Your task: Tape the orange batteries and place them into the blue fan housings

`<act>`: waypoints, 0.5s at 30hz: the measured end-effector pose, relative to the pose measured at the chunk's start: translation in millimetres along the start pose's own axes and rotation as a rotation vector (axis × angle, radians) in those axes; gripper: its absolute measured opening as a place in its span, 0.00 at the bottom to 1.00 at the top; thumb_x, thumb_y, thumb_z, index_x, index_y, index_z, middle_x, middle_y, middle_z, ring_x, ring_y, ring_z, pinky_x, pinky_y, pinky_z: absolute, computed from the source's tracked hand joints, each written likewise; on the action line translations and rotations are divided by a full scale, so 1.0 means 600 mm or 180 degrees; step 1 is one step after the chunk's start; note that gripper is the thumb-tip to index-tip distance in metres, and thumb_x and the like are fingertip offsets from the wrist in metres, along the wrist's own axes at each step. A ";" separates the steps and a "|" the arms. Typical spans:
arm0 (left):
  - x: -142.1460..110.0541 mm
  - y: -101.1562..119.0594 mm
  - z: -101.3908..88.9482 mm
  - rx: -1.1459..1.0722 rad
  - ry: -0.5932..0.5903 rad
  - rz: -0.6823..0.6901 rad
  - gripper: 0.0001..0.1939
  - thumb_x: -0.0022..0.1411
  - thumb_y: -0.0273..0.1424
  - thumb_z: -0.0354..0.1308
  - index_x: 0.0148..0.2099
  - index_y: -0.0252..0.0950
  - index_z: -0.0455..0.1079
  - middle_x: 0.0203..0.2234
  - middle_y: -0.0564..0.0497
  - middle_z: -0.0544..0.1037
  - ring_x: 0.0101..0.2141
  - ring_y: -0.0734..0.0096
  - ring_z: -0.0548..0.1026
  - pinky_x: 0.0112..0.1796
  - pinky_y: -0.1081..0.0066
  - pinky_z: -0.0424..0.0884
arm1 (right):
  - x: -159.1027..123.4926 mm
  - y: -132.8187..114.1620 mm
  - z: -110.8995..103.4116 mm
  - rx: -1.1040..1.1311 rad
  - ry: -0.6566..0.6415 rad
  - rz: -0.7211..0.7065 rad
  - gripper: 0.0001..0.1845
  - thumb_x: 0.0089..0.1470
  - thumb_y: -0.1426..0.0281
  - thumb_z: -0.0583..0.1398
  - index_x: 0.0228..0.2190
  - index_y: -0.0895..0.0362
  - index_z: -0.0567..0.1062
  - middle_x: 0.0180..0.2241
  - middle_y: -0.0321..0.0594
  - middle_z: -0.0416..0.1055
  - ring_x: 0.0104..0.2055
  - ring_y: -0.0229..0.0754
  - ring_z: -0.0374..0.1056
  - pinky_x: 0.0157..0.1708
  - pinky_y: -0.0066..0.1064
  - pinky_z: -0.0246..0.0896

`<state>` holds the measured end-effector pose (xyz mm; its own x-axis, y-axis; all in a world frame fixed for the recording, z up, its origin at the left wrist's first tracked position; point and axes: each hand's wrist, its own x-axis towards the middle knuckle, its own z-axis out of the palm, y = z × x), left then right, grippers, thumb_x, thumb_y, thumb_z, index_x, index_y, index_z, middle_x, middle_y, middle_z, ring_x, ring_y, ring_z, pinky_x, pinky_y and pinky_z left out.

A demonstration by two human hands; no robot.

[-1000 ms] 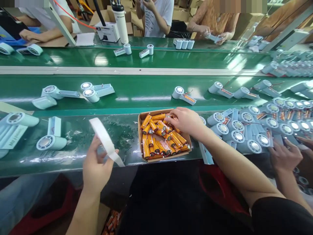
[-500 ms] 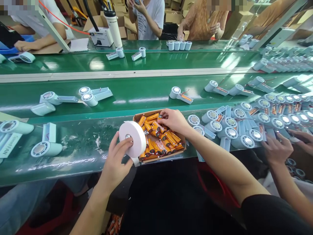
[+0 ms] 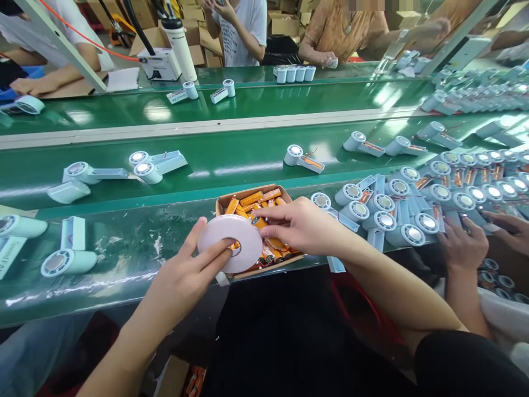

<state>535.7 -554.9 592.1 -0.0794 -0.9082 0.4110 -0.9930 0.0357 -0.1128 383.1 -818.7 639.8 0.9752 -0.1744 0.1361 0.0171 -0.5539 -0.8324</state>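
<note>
My left hand [image 3: 188, 278] grips a roll of white tape [image 3: 215, 240], with fingers through its core. The roll is tilted flat over the near left part of a small cardboard box [image 3: 285, 191]. Orange-wrapped cylindrical batteries [image 3: 251, 198] fill this box in a loose heap. At the roll's right edge, over the heap, my right hand [image 3: 295, 223] pinches one orange battery [image 3: 259, 222] between thumb and fingers. A loose tail of tape [image 3: 222, 279] hangs below the roll. The roll covers part of the batteries.
Light-blue handheld fan bodies [image 3: 382, 220] crowd the bench on the right; a few lie at left [image 3: 68, 262]. More lie along the green conveyor [image 3: 231, 157] behind the box. A co-worker's hands [image 3: 465, 242] work at right. Other people sit across the line.
My right hand has come nearer, bringing a battery from the box's far side toward the roll. My left hand has tipped the tape roll flatter. The view has shifted slightly.
</note>
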 end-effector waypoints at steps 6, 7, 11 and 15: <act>0.030 0.007 -0.014 0.0192 0.0052 0.0025 0.22 0.68 0.15 0.57 0.60 0.35 0.78 0.53 0.46 0.85 0.76 0.36 0.51 0.60 0.47 0.78 | -0.001 0.053 0.047 0.1953 0.0975 0.0563 0.19 0.54 0.63 0.74 0.47 0.52 0.87 0.41 0.38 0.86 0.43 0.46 0.82 0.45 0.38 0.80; 0.034 0.014 -0.012 0.0162 0.0140 -0.0050 0.21 0.68 0.17 0.60 0.61 0.34 0.77 0.52 0.45 0.85 0.75 0.35 0.55 0.61 0.45 0.76 | -0.004 0.052 0.064 0.2355 0.1357 0.0577 0.20 0.53 0.61 0.75 0.47 0.53 0.86 0.42 0.39 0.86 0.43 0.46 0.82 0.46 0.39 0.80; 0.046 0.049 0.006 -0.0041 0.0631 -0.0324 0.23 0.66 0.24 0.68 0.62 0.32 0.75 0.44 0.45 0.85 0.68 0.41 0.66 0.65 0.41 0.72 | -0.018 0.024 0.138 0.3356 0.2735 0.0441 0.23 0.54 0.59 0.75 0.49 0.49 0.80 0.47 0.38 0.86 0.47 0.45 0.83 0.50 0.40 0.81; 0.057 0.095 0.013 -0.0461 0.0684 -0.0364 0.19 0.67 0.29 0.70 0.58 0.33 0.79 0.38 0.47 0.84 0.57 0.52 0.75 0.69 0.41 0.66 | -0.024 0.033 0.133 0.3404 0.2768 0.0320 0.27 0.51 0.65 0.78 0.50 0.47 0.78 0.43 0.38 0.86 0.45 0.46 0.84 0.49 0.43 0.82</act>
<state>477.1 -587.3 592.4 0.0324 -0.8010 0.5978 -0.9975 0.0114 0.0693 386.8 -762.3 578.5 0.5391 -0.8422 0.0105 0.5006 0.3104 -0.8081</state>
